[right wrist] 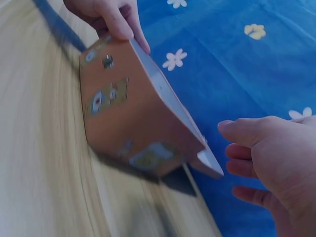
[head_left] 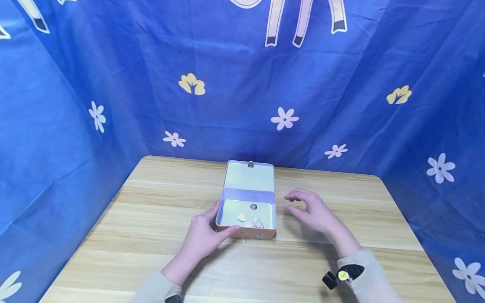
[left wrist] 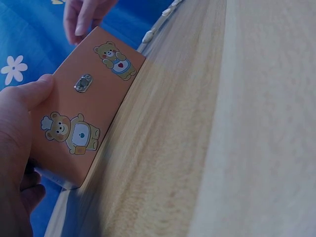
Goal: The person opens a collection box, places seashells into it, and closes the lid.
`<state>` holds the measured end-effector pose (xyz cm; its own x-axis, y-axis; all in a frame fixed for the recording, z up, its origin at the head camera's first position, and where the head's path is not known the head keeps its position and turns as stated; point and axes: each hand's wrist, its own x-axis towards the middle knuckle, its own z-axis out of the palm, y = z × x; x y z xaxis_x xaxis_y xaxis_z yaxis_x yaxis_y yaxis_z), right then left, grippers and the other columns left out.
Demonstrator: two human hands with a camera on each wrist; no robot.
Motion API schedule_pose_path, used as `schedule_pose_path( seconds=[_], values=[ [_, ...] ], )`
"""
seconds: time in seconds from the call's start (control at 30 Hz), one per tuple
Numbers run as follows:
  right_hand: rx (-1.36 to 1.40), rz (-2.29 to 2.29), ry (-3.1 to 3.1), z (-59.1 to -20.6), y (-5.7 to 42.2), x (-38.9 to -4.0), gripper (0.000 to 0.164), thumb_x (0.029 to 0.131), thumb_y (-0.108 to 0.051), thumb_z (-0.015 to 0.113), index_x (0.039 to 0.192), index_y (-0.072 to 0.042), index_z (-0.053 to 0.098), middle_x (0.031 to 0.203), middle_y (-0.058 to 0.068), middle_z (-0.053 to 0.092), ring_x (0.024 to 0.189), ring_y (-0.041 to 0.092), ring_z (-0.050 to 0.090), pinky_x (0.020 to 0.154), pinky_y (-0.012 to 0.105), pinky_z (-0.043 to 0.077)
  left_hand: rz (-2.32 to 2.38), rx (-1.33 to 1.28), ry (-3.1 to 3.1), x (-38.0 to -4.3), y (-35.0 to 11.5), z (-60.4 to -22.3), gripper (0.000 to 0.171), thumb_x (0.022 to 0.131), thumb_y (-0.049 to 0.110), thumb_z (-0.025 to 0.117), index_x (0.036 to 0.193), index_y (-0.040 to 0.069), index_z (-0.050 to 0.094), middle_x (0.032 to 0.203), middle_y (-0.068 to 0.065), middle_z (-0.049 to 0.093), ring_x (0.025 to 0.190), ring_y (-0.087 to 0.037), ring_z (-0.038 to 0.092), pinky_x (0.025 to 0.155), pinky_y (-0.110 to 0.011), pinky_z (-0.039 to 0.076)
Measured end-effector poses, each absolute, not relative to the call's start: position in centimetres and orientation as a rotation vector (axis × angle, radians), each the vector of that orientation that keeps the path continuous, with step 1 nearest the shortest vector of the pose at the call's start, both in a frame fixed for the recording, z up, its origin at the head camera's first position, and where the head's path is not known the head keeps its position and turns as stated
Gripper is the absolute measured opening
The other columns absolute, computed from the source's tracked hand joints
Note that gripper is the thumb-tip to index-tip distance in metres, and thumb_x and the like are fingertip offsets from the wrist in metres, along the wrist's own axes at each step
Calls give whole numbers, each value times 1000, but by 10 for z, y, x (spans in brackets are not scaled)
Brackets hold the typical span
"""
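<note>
An orange hinged tin box [head_left: 246, 233] with bear pictures stands on the table, its lid [head_left: 249, 176] raised at the back. Inside lie a striped spiral shell [head_left: 257, 222], a small white shell [head_left: 241, 217] and a small dark round piece [head_left: 253, 206] too small to make out. My left hand [head_left: 202, 235] grips the box at its front left corner, thumb on the front face by the metal catch [left wrist: 83, 83], other fingers along the left side. Off the box's right side, my right hand [head_left: 312, 212] hovers with fingers loosely bent and nothing between them.
Wood-grain tabletop [head_left: 163, 202] surrounds the box. A blue cloth [head_left: 235, 105] with flowers hangs behind and at both sides. Beyond the box in the left wrist view, small pale objects like shells [left wrist: 148, 35] lie along the table's far edge.
</note>
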<state>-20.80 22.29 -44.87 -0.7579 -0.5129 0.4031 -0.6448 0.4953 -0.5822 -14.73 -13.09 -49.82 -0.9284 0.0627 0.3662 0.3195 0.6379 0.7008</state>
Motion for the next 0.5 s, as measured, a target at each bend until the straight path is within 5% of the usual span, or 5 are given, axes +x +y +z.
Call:
schedule_pose_path(
  seconds=[0.5],
  values=[
    [831, 1090, -2597, -469, 278, -205, 25, 92, -7, 83, 116, -11, 78, 114, -8, 73, 105, 30, 71, 91, 53, 59, -1177, -306, -2549, -148, -131, -500, 112, 74, 72, 86, 150, -3, 54, 142, -20, 60, 132, -31, 58, 108, -46, 51]
  ],
)
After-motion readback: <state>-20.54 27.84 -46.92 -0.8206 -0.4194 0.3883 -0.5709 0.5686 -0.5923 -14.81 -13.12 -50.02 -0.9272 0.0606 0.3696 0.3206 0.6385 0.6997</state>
